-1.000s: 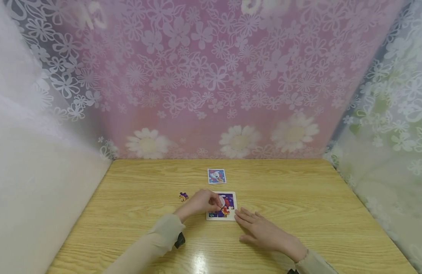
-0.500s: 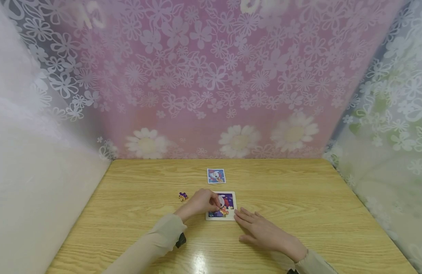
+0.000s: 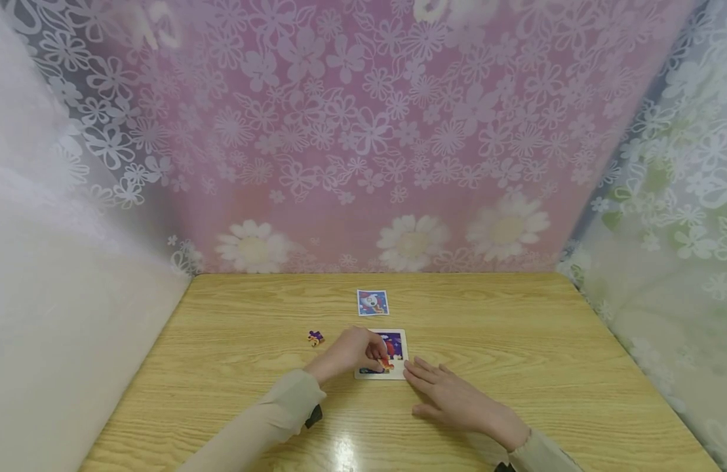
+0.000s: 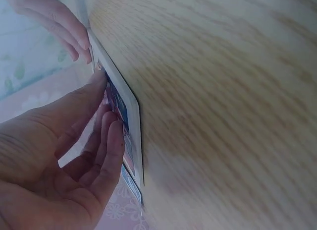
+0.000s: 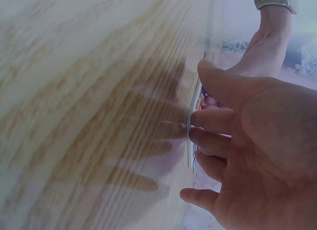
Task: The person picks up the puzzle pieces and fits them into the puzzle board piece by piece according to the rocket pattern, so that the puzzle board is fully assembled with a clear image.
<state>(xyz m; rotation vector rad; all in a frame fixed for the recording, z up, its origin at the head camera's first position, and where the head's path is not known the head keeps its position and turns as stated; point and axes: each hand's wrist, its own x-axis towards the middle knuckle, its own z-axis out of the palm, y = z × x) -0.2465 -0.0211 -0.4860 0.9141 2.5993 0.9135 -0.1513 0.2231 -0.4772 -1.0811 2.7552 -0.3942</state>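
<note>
In the head view a square puzzle tray (image 3: 398, 375) with a white border lies on the table, partly filled with a dark purple and red picture. My left hand (image 3: 353, 349) is over its left half, thumb and fingertips pinching an orange-red puzzle piece (image 3: 388, 364) low in the picture. The left wrist view has that thumb and the fingers (image 4: 115, 136) close against the tray's face; they hide much of the piece. My right hand (image 3: 457, 396) lies with straight fingers, its fingertips at the tray's right border.
Left of the tray lie loose purple and yellow puzzle pieces (image 3: 315, 338). Behind the tray is a small picture card (image 3: 372, 303) with a white character on blue. A flowered pink curtain (image 3: 363, 144) borders the wooden table (image 3: 487, 314) at the back.
My left hand has shifted slightly to the right over the tray, its fingers now covering more of the orange-red piece. The right hand and the loose pieces have stayed in place.
</note>
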